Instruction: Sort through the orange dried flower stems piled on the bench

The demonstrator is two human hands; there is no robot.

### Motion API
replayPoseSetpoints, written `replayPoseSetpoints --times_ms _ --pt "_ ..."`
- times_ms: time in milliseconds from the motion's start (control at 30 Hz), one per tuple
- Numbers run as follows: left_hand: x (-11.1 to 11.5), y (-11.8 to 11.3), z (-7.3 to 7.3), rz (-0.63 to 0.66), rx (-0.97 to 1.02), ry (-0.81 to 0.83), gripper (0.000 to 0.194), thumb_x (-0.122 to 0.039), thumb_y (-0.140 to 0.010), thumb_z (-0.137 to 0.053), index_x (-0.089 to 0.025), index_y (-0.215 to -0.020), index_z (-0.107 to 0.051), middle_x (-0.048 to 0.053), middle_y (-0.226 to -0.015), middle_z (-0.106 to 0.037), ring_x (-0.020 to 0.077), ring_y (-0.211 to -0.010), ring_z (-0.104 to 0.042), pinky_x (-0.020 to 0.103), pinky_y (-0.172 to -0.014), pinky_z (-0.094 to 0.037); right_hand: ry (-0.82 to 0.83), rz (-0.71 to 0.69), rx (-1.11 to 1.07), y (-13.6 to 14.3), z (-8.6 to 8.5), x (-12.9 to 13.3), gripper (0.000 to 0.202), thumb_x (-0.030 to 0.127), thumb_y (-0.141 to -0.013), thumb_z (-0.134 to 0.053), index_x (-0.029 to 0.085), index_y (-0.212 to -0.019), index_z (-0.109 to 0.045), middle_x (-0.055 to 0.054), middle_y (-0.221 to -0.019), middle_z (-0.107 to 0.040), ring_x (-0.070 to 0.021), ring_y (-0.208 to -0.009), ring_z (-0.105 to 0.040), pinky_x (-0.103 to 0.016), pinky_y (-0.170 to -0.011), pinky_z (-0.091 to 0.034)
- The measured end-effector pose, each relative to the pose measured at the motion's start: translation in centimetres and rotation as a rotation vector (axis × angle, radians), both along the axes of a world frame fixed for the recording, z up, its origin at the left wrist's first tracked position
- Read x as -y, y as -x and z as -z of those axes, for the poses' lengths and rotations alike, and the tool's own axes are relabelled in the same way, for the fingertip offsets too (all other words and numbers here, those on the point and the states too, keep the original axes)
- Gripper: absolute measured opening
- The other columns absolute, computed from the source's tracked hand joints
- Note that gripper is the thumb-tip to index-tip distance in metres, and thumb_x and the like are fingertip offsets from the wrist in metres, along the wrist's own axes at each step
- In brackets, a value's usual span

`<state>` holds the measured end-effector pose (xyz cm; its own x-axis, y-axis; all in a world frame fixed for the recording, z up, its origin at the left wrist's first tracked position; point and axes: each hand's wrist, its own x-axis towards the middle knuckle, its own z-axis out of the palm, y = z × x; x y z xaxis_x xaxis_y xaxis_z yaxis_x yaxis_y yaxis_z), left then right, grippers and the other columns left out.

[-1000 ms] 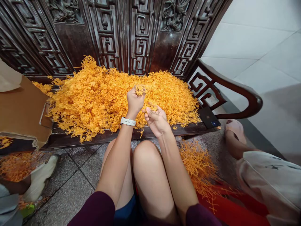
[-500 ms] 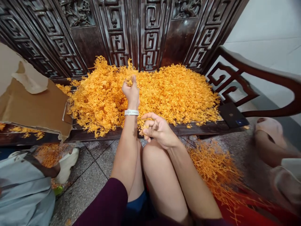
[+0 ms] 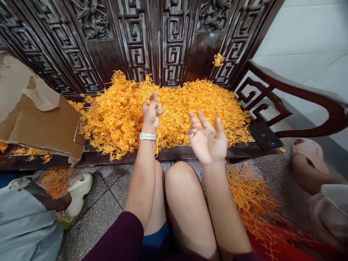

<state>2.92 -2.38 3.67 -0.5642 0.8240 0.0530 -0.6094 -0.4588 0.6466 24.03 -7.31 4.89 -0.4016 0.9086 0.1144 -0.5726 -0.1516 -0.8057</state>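
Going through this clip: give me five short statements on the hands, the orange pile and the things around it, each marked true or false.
1. The right hand is open and holds nothing. True.
2. An orange clump shows apart from the right hand and the left hand. True.
3. The white wrist strap is on the right arm. False: the white wrist strap is on the left.
4. The smartphone lies on the floor. False: the smartphone lies on the bench.
5. The cardboard box is left of the orange pile. True.

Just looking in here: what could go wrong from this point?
The orange clump, seemingly in mid-air beyond the open right hand, might miss the orange pile.

The phone, lying near the front edge of the bench, could be knocked off by a stray arm.
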Motion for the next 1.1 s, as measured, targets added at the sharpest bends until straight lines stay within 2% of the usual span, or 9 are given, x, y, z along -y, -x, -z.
replayPoseSetpoints --times_ms 133,200,367,467,633,767,933,1033,1100 --pt "0.1 -1.4 -0.1 0.080 -0.044 0.073 0.025 -0.031 -0.090 -0.083 -0.020 -0.082 -0.062 -0.012 -0.052 -0.027 0.0016 -0.039 -0.021 0.018 -0.038 -0.019 -0.131 0.332 0.299 1.1 2.1 0.2 0.041 0.041 -0.081 -0.084 0.029 -0.116 -0.065 -0.004 -0.120 -0.065 -0.0145 -0.089 -0.064 -0.030 -0.079 -0.056" --pt "0.1 -2.3 -0.2 0.133 -0.063 0.104 0.025 -0.032 -0.088 -0.084 -0.019 -0.084 -0.064 -0.013 -0.052 -0.028 0.0012 -0.039 -0.021 0.018 -0.039 -0.020 -0.203 0.420 0.429 1.5 2.9 0.2 0.048 0.044 -0.079 -0.086 0.031 -0.119 -0.064 -0.004 -0.121 -0.063 -0.0152 -0.094 -0.064 -0.030 -0.081 -0.056" --pt "0.5 -4.3 -0.5 0.249 -0.148 0.162 0.031 -0.034 -0.082 -0.090 -0.019 -0.088 -0.064 -0.011 -0.055 -0.037 0.0010 -0.042 -0.026 0.019 -0.041 -0.020 0.124 0.045 0.279 1.4 3.2 -0.5 0.052 0.073 -0.090 -0.062 0.027 -0.115 -0.063 -0.007 -0.102 -0.071 -0.0187 -0.082 -0.069 -0.032 -0.067 -0.057" --pt "0.6 -4.6 -0.4 0.304 -0.297 0.201 0.035 -0.040 -0.082 -0.089 -0.019 -0.094 -0.063 -0.010 -0.058 -0.045 0.0017 -0.044 -0.029 0.019 -0.043 -0.022 0.224 -0.069 0.180 1.1 3.1 -0.5 0.045 0.066 -0.090 -0.066 0.026 -0.111 -0.065 -0.006 -0.090 -0.072 -0.0166 -0.070 -0.066 -0.030 -0.062 -0.056" --pt "0.4 -4.0 0.0 0.275 -0.554 0.247 0.037 -0.049 -0.083 -0.086 -0.019 -0.089 -0.066 -0.006 -0.059 -0.051 0.0057 -0.049 -0.039 0.022 -0.049 -0.032 0.307 -0.046 0.069 0.6 3.1 -0.4 0.032 0.046 -0.090 -0.071 0.026 -0.114 -0.065 -0.001 -0.083 -0.071 -0.0108 -0.063 -0.061 -0.023 -0.062 -0.054" --pt "0.6 -3.3 0.1 0.259 -0.737 0.171 0.041 -0.043 -0.067 -0.097 -0.018 -0.074 -0.066 -0.001 -0.065 -0.061 0.0129 -0.067 -0.059 0.025 -0.063 -0.045 0.392 -0.044 -0.041 0.4 3.5 -0.9 0.035 0.043 -0.086 -0.076 0.025 -0.113 -0.063 0.000 -0.083 -0.071 -0.0099 -0.068 -0.062 -0.020 -0.066 -0.056" --pt "0.3 -2.6 1.3 0.333 -0.954 0.188 0.044 -0.036 -0.058 -0.102 -0.016 -0.063 -0.063 0.000 -0.062 -0.060 0.0110 -0.058 -0.051 0.023 -0.055 -0.038 0.443 0.027 -0.094 0.2 4.2 -1.4 0.033 0.030 -0.078 -0.086 0.023 -0.099 -0.061 0.001 -0.083 -0.072 -0.0078 -0.068 -0.062 -0.018 -0.065 -0.055" --pt "-0.2 -2.6 1.7 0.265 -0.885 0.150 0.035 -0.028 -0.065 -0.098 -0.016 -0.065 -0.064 0.002 -0.065 -0.063 0.0121 -0.063 -0.055 0.022 -0.059 -0.042 0.423 0.098 -0.085 0.2 4.4 -1.2 0.034 0.022 -0.074 -0.089 0.021 -0.091 -0.059 0.002 -0.081 -0.072 -0.0058 -0.064 -0.060 -0.016 -0.062 -0.054" --pt "-0.4 -2.9 1.5 0.165 -0.670 0.150 0.034 -0.015 -0.059 -0.097 -0.016 -0.068 -0.065 0.002 -0.070 -0.067 0.0142 -0.069 -0.060 0.022 -0.064 -0.046 0.384 0.107 -0.073 0.3 4.4 -1.0 0.034 0.020 -0.073 -0.090 0.021 -0.087 -0.059 0.003 -0.080 -0.072 -0.0047 -0.063 -0.059 -0.015 -0.060 -0.053"
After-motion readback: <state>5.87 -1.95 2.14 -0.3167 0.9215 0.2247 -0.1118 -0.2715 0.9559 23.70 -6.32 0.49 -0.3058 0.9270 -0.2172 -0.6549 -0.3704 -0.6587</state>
